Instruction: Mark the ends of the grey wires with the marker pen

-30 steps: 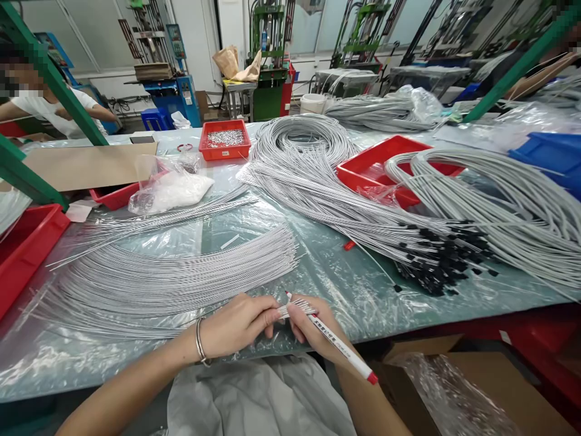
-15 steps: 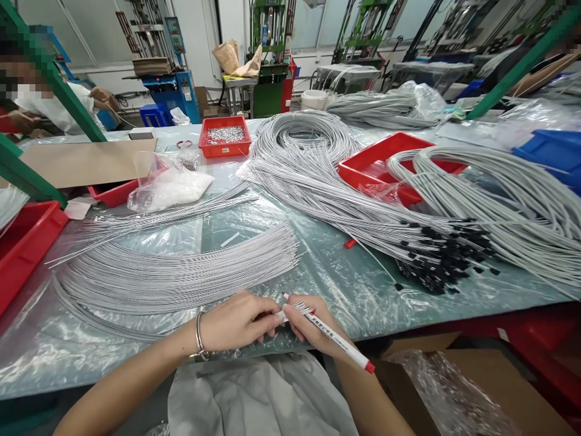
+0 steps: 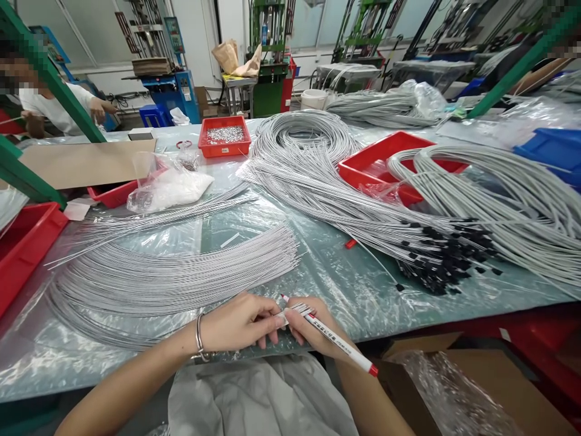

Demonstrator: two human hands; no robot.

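Near the table's front edge, my left hand [image 3: 242, 321], with a metal bangle at the wrist, pinches the ends of a few thin grey wires [image 3: 297, 310]. My right hand [image 3: 318, 324] meets it from the right, its fingers closed around the same wire ends and a white marker [image 3: 342, 346]. The marker lies slanted across the hand, red tip up at the left, red end down at the right. Behind my left hand a wide curved bundle of grey wires [image 3: 181, 272] spreads over the plastic-covered table.
Coiled grey cables with black ends [image 3: 436, 260] lie right of centre. Red trays [image 3: 224, 148], a plastic bag [image 3: 170, 191] and cardboard [image 3: 86, 163] stand further back. A green post [image 3: 59, 79] crosses the left. An open box [image 3: 508, 387] sits below the table at right.
The marker has shifted slightly within my right hand, and the wire ends between my hands sit a little differently. The person at the far left has moved an arm.
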